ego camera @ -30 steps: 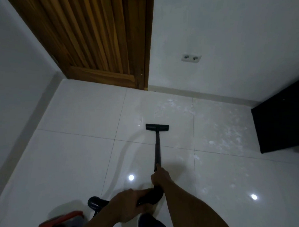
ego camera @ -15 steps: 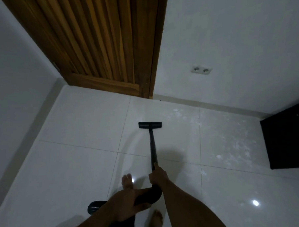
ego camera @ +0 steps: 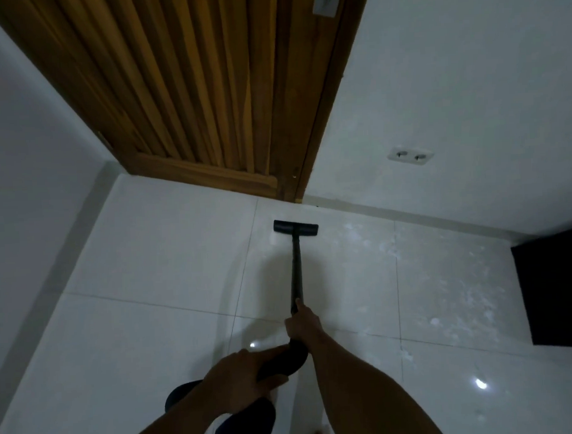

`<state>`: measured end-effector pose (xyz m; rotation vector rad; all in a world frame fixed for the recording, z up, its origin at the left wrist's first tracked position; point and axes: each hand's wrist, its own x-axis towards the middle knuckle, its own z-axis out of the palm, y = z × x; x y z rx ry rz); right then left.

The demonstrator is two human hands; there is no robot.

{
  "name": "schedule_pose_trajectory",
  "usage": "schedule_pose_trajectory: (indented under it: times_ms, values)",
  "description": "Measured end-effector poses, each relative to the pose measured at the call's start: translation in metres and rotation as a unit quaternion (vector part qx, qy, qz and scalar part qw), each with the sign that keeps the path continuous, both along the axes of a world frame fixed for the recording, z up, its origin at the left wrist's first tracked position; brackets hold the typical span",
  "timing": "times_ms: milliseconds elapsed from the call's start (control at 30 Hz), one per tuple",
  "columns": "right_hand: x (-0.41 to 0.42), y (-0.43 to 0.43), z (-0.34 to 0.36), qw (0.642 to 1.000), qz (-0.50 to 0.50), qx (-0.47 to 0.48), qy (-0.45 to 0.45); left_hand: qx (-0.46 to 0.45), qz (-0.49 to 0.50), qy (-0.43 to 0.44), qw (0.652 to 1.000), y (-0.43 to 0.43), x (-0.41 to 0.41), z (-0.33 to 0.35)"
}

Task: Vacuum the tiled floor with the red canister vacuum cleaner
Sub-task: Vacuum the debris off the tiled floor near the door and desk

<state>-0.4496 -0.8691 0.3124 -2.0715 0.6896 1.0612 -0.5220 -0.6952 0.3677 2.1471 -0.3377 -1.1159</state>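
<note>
Gripping wand with right hand, left hand curled round handle, nozzle near door, tiles seemingly dusty

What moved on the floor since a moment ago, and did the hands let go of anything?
The black floor head slid forward, toward the wooden door. The red canister dropped out of view. Nothing was let go: the right hand still grips the wand, the left hand still holds the curved handle. The white dust on the right remains.
</note>
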Motion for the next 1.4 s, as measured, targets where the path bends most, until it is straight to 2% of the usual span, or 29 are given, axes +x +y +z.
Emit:
schedule_pose_trajectory:
  times_ms: [167, 400, 667, 833, 1133, 1400]
  values:
    - [0.047, 0.016, -0.002, 0.999, -0.033, -0.021, -0.02, 0.04, 0.018, -0.017, 0.999, 0.008, 0.036, -0.007]
    - [0.052, 0.032, -0.006, 0.998, -0.057, -0.037, -0.003, -0.01, 0.054, 0.005, 0.998, 0.035, 0.034, -0.039]
    - [0.083, 0.02, -0.015, 0.999, -0.028, -0.038, -0.005, 0.071, 0.006, -0.002, 0.997, 0.009, 0.072, -0.018]
    - [0.097, 0.015, -0.012, 0.998, -0.047, -0.04, -0.029, 0.091, 0.009, -0.005, 0.996, 0.001, 0.085, -0.021]
    - [0.034, 0.017, 0.002, 0.991, -0.107, -0.013, -0.077, 0.069, -0.025, -0.025, 0.997, 0.015, 0.032, -0.017]
    - [-0.043, -0.018, 0.019, 0.991, -0.093, 0.016, -0.095, 0.041, -0.015, -0.012, 0.999, -0.018, -0.042, 0.0]
